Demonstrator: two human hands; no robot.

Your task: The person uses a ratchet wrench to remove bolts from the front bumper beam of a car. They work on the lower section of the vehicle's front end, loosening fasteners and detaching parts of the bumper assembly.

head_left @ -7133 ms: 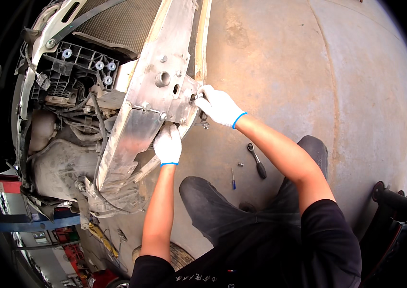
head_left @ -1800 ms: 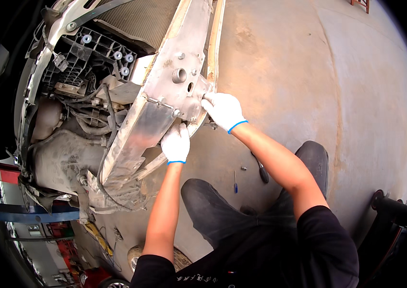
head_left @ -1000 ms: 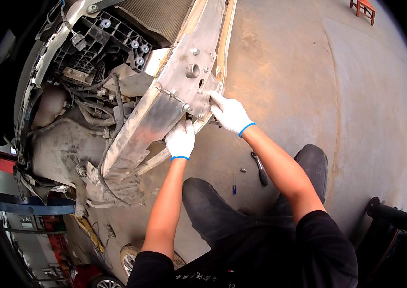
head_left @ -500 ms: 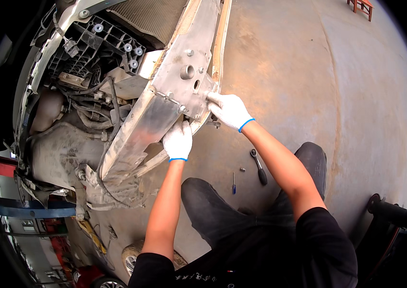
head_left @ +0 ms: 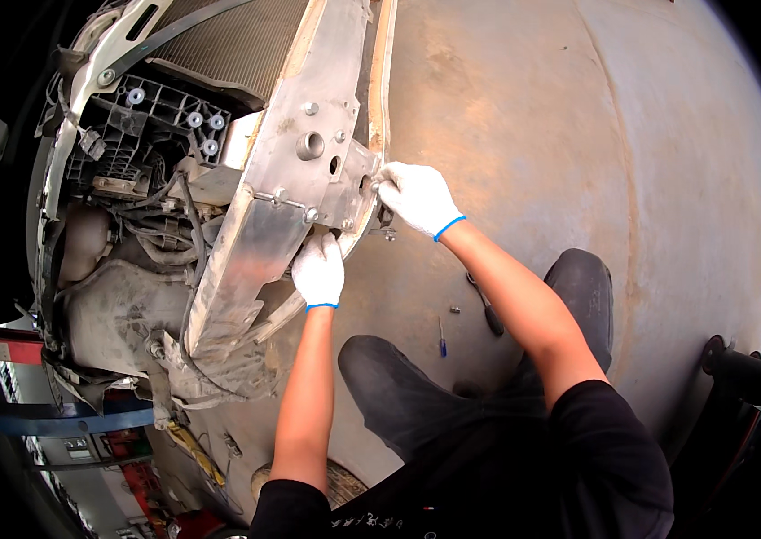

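In front of me is the bare silver metal bumper beam (head_left: 263, 242) of a car, with bolts and holes in its face. My right hand (head_left: 421, 198), in a white knit glove with a blue cuff, is at the beam's right edge. Its thumb and fingers are pinched beside a hole (head_left: 366, 184) in a bracket plate; a small item at the fingertips is too small to name. My left hand (head_left: 318, 274), gloved alike, reaches under the beam's lower edge, its fingers curled and the tips partly hidden there. A bolt head (head_left: 311, 216) sits just above it.
On the floor between my knees and the car lie a ratchet wrench (head_left: 485, 305), a blue-handled screwdriver (head_left: 442, 340) and a small socket (head_left: 455, 310). The exposed engine bay (head_left: 156, 216) with hoses is at left. A black cylindrical stand part (head_left: 739, 368) is at far right.
The view has shifted, so the car appears further left. My right fingertips have drawn back a little from the bracket, uncovering its hole. The left hand stays under the beam's edge.
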